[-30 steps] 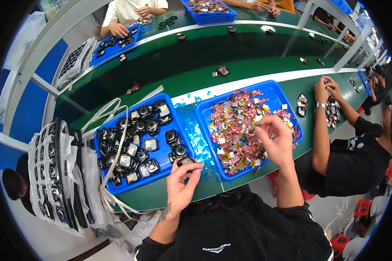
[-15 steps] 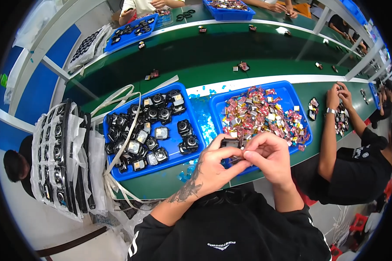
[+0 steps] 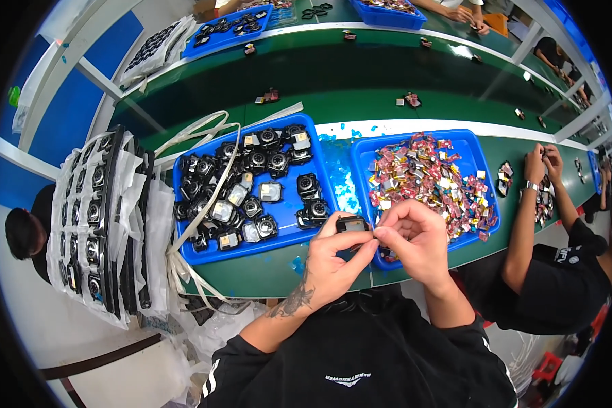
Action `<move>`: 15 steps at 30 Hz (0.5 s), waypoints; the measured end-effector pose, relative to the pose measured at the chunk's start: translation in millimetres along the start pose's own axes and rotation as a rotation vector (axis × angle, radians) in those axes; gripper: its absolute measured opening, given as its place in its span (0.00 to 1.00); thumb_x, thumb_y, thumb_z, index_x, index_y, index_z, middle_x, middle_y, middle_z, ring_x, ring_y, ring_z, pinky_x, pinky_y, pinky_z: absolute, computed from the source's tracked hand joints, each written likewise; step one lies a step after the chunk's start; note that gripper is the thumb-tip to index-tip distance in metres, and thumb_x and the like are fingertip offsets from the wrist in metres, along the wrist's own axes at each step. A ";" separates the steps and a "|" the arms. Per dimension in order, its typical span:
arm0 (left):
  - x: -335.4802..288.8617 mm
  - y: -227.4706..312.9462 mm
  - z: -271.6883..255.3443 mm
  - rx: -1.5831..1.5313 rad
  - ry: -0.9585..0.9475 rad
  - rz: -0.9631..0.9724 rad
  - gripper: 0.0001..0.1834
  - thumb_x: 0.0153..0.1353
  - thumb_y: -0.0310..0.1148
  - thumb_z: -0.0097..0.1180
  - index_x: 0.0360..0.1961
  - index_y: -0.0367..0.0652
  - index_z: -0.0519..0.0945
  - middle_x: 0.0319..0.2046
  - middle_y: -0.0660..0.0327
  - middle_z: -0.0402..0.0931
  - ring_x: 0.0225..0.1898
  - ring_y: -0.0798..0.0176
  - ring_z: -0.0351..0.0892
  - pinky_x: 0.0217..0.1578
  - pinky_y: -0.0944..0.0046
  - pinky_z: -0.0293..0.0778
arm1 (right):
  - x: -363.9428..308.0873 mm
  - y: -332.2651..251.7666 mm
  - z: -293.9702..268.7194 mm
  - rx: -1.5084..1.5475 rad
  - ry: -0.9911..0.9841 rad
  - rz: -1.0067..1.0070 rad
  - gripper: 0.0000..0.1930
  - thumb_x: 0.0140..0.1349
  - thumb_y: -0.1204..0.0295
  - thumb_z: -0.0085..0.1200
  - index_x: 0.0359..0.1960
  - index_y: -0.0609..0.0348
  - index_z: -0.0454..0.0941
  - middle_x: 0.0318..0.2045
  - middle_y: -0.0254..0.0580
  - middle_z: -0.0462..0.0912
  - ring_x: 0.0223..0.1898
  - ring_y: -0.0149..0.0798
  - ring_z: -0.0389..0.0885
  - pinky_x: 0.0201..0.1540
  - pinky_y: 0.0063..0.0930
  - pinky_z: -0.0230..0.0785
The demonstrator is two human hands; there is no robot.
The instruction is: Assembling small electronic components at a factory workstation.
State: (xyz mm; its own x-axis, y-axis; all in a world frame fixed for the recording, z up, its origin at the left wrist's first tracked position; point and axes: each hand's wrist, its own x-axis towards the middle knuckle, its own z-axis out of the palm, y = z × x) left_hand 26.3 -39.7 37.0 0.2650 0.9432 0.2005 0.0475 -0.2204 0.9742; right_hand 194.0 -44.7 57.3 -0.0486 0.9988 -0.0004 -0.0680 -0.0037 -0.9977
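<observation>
My left hand [image 3: 341,253] is closed around a small black watch case [image 3: 352,224], holding it by its edges between thumb and fingers. Right up against it, my right hand [image 3: 415,239] pinches thumb and forefinger together at the case's side; whatever lies between those fingertips is too small to make out. Just beyond my hands is a blue tray [image 3: 483,151] heaped with small parts [image 3: 421,178] in pink, silver and yellow. To the left, another blue tray [image 3: 325,178] holds many black watch cases [image 3: 253,160], some with pale square pieces in them.
Stacked trays of watch cases in plastic wrap [image 3: 81,217] stand at the left. White straps [image 3: 207,217] trail over the left tray. Beyond runs a green conveyor [image 3: 319,75] carrying scattered parts. On the right, a co-worker's arms [image 3: 523,211] reach over the table.
The view has shifted, so trays and conveyor sit farther right in the picture. My hands stay together at the watch case, whose dark face now shows more plainly.
</observation>
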 end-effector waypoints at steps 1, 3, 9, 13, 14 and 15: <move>-1.3 -1.2 -0.8 -0.007 0.014 0.003 0.06 0.56 0.23 0.63 0.36 0.36 0.84 0.36 0.58 0.75 0.35 0.66 0.76 0.37 0.67 0.73 | 0.6 0.5 1.3 0.032 -0.014 0.041 0.06 0.59 0.82 0.60 0.33 0.64 0.74 0.31 0.36 0.80 0.30 0.21 0.77 0.30 0.13 0.69; -2.5 -3.7 -3.0 -0.020 0.026 -0.008 0.06 0.56 0.22 0.63 0.36 0.36 0.85 0.36 0.58 0.75 0.35 0.66 0.76 0.37 0.67 0.73 | 2.0 2.5 2.9 0.028 -0.029 0.059 0.06 0.60 0.82 0.60 0.33 0.64 0.73 0.31 0.36 0.79 0.30 0.20 0.77 0.31 0.13 0.69; -4.9 -9.4 -10.0 -0.016 0.029 0.007 0.06 0.56 0.23 0.63 0.36 0.37 0.85 0.36 0.58 0.75 0.35 0.66 0.76 0.37 0.68 0.72 | 4.7 6.7 7.2 0.037 -0.053 0.038 0.05 0.61 0.80 0.59 0.34 0.65 0.75 0.28 0.32 0.79 0.28 0.17 0.75 0.28 0.11 0.67; -7.6 -8.5 -13.2 -0.024 0.061 -0.025 0.06 0.56 0.22 0.63 0.35 0.37 0.85 0.35 0.58 0.75 0.36 0.66 0.76 0.37 0.68 0.72 | 7.4 7.5 12.3 -0.005 -0.090 0.035 0.04 0.62 0.79 0.58 0.35 0.64 0.74 0.30 0.32 0.79 0.30 0.18 0.75 0.28 0.12 0.67; -8.1 -9.7 -14.3 -0.024 0.063 -0.025 0.06 0.56 0.22 0.63 0.35 0.37 0.85 0.35 0.58 0.75 0.36 0.66 0.76 0.37 0.68 0.72 | 7.3 7.6 12.7 -0.006 -0.093 0.036 0.04 0.62 0.79 0.58 0.35 0.64 0.74 0.30 0.32 0.79 0.30 0.18 0.75 0.28 0.12 0.67; -8.6 -11.9 -15.7 -0.002 0.060 0.007 0.06 0.56 0.22 0.63 0.36 0.37 0.85 0.35 0.59 0.75 0.36 0.66 0.76 0.37 0.68 0.72 | 6.8 7.8 12.6 -0.010 -0.103 0.057 0.04 0.62 0.79 0.58 0.35 0.64 0.74 0.30 0.32 0.78 0.30 0.18 0.75 0.28 0.12 0.67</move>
State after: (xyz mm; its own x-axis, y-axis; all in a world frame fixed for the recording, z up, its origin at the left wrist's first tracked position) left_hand 8.4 -41.2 25.3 0.2076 0.9547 0.2133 0.0436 -0.2269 0.9729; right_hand 180.6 -38.5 50.4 -0.1540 0.9868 -0.0509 -0.0526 -0.0596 -0.9968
